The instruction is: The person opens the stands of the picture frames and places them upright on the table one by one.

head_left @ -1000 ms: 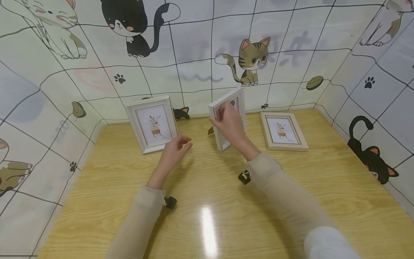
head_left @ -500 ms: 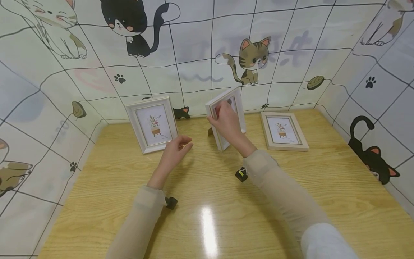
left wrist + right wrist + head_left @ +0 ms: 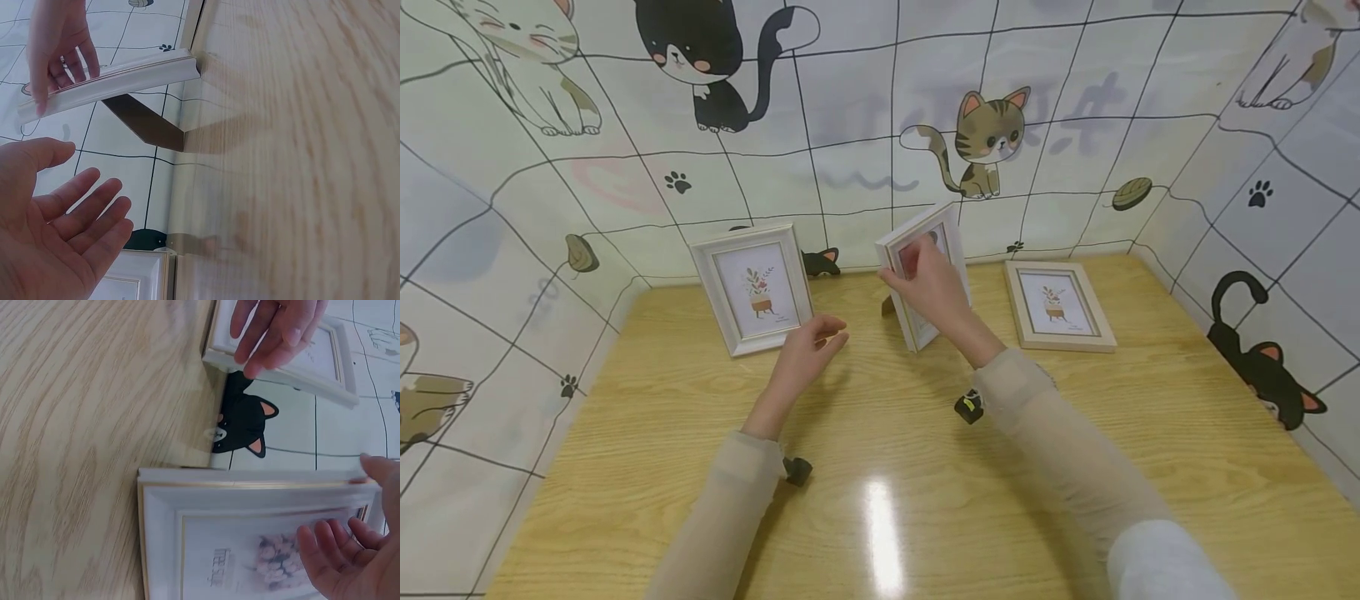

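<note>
A white picture frame (image 3: 922, 223) with thin gold lines stands at the back middle of the table, turned sideways. My right hand (image 3: 936, 287) holds it by its left edge, thumb at the side and fingers over the front. In the right wrist view, this frame (image 3: 206, 499) shows a flower picture with lettering. Its brown easel leg (image 3: 147, 125) is folded out and reaches the table in the left wrist view. My left hand (image 3: 808, 354) hovers in front of a second white frame (image 3: 760, 287), fingers loosely spread, holding nothing.
A pale wooden frame (image 3: 1058, 304) with a potted-plant picture lies at the right of the wooden table (image 3: 647, 483). A cat-patterned cloth backdrop (image 3: 850, 108) rises behind the frames and along both sides.
Between one second and half a second ago, my right hand shifted the middle frame slightly left. Since then the frame has barely moved. My left hand keeps its place.
</note>
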The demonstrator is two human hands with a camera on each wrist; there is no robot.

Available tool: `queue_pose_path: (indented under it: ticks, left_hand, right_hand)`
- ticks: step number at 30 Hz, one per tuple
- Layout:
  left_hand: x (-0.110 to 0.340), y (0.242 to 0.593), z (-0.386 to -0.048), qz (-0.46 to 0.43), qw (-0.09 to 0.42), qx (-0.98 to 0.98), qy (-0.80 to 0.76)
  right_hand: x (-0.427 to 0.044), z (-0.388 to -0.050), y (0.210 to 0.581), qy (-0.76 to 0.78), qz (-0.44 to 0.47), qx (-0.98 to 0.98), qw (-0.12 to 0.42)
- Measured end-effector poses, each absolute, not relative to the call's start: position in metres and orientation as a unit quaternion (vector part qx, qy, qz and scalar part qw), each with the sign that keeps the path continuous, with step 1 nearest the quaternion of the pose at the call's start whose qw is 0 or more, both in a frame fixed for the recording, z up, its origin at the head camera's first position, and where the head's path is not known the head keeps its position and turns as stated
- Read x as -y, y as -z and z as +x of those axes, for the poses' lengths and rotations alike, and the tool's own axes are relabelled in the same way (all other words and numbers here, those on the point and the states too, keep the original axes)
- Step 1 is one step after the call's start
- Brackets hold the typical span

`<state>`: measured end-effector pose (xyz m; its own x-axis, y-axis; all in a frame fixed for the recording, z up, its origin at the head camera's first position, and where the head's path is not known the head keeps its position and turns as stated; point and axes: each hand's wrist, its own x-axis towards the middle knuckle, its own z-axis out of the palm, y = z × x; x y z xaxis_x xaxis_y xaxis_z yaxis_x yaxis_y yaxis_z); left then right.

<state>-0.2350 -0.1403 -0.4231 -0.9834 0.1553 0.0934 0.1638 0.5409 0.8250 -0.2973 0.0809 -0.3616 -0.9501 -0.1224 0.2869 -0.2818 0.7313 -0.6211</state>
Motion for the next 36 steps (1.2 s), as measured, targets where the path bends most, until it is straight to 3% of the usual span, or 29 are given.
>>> queue_pose_path:
  ticks: [15, 23, 36]
  left_hand:
    - [0.144, 0.426, -0.236, -0.088, 0.002, 0.879, 0.468]
    - [0.146, 0.427, -0.237, -0.087, 0.0, 0.881, 0.465]
    - [0.147, 0.43, -0.238, -0.09, 0.005, 0.885, 0.457]
  right_hand:
    - [-0.121, -0.308, 0.369, -0.396, 0.128, 0.9, 0.13]
    - [-0.143, -0.32, 0.377, -0.389, 0.082, 0.904, 0.159]
    - [-0.17, -0.337, 0.403, -0.428, 0.057, 0.898, 0.081]
